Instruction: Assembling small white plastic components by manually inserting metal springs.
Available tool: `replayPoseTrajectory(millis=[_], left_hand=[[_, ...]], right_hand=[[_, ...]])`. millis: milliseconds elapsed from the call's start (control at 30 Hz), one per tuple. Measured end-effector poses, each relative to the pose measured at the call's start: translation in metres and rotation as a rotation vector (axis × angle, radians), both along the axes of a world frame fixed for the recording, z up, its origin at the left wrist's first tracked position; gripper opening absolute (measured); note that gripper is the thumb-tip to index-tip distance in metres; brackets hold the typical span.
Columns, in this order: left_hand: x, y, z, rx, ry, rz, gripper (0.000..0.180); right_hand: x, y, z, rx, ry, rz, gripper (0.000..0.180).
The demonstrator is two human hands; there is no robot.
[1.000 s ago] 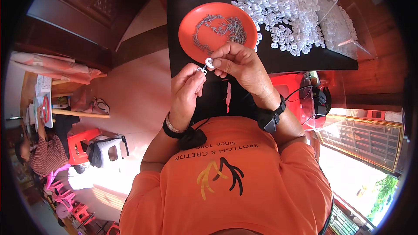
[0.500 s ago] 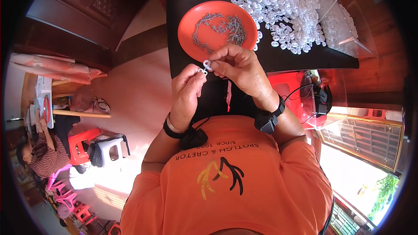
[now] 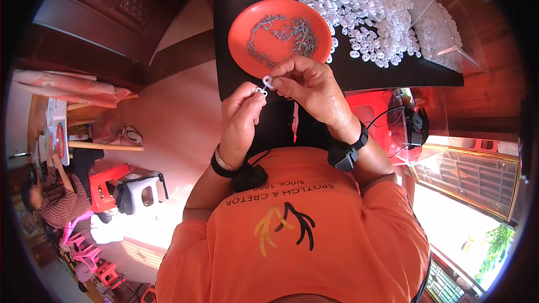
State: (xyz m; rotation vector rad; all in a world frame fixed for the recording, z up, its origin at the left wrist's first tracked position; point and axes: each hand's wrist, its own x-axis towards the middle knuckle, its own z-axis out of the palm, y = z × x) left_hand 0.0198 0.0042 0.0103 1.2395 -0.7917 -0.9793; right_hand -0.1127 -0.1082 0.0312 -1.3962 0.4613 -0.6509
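Note:
My right hand [image 3: 307, 85] pinches a small white plastic ring piece [image 3: 268, 82] between thumb and fingers, just below the orange plate. My left hand [image 3: 242, 113] holds a second small white piece with a thin metal part [image 3: 260, 91] right against it. Both hands meet over the near edge of the black table [image 3: 230, 33]. The orange plate [image 3: 247, 33] holds several small grey metal screws [image 3: 292, 28]. A big heap of white plastic pieces [image 3: 370, 5] lies on the table to the plate's right.
A clear plastic sheet or bag [image 3: 443, 28] lies at the table's right end. A red stool with a black device and cable [image 3: 404, 123] stands to my right. Another person [image 3: 45, 202] sits far left near red and pink plastic stools [image 3: 106, 191].
My hands have stayed together at the table's near edge, shifting only slightly while working the small white pieces. The plate and heap have not moved.

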Motion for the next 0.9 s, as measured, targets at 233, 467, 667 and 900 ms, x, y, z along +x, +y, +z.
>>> replayPoseTrajectory(millis=[233,467,667,900], left_hand=[[-0.0002,0.0004,0.0013,0.003,0.021,-0.014,0.025],[-0.0005,0.0014,-0.0010,-0.002,-0.007,-0.019,0.025],[-0.0013,0.0017,0.0020,0.003,-0.033,-0.007,0.026],[-0.0010,0.0010,-0.0010,-0.003,-0.007,-0.004,0.025]], right_hand=[[-0.0008,0.0008,-0.0018,-0.104,0.056,-0.029,0.007],[-0.0033,0.0009,0.0014,-0.174,0.116,0.004,0.010],[-0.0004,0.0027,-0.0020,-0.088,0.014,-0.057,0.006],[-0.0002,0.0033,-0.0020,-0.094,0.019,-0.066,0.006]])
